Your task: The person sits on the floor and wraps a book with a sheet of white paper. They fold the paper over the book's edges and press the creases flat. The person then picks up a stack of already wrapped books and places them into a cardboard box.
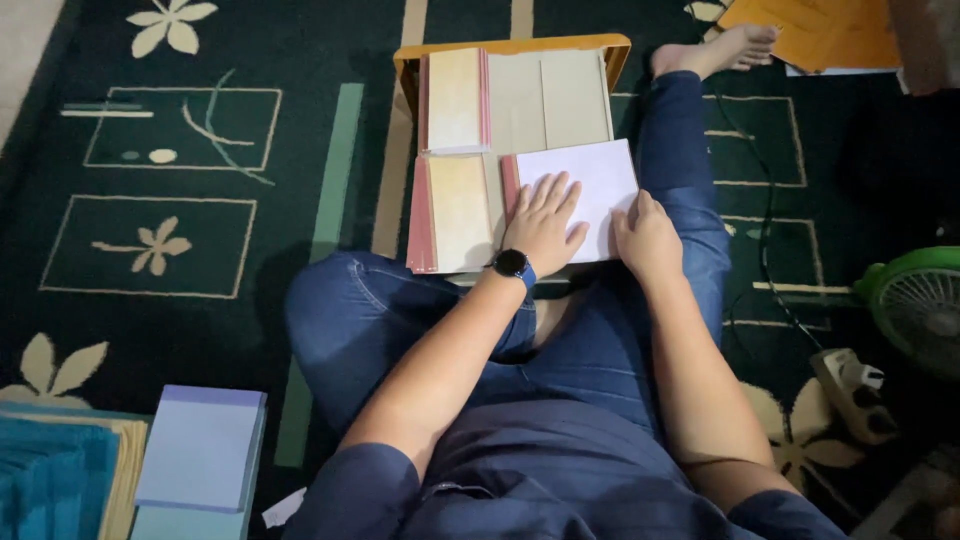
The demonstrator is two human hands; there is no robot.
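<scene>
Seen from the head camera, a person sat cross-legged on a dark green carpet with cream flower patterns (160,240), a shallow orange cardboard tray (512,47) resting on the floor against their knees. In the tray lay two thin cream booklets with pink spines (455,100), one behind the other on the left side, and a white paper pad with a pink bound edge (600,175) at the near right.

The left hand (541,222), a black watch at its wrist, lay flat on the white pad with fingers spread and palm down, pressing rather than gripping. The right hand (648,238) rested at the pad's near right corner, fingers loosely curled over the edge; whether it pinched any sheets could not be told.

The pad looked light and thin, a stack of soft sheets that would flex and fan if lifted by one corner. Its bound pink edge seemed the stiffest part, so taking hold there, or supporting it flat from beneath, would probably keep the sheets together. The top sheet looked smooth and likely to slide under a palm.

At the lower left lay a pale lavender stack of paper (200,445) beside teal sheets; a green fan (915,300) and a white power strip (850,385) stood to the right.
</scene>
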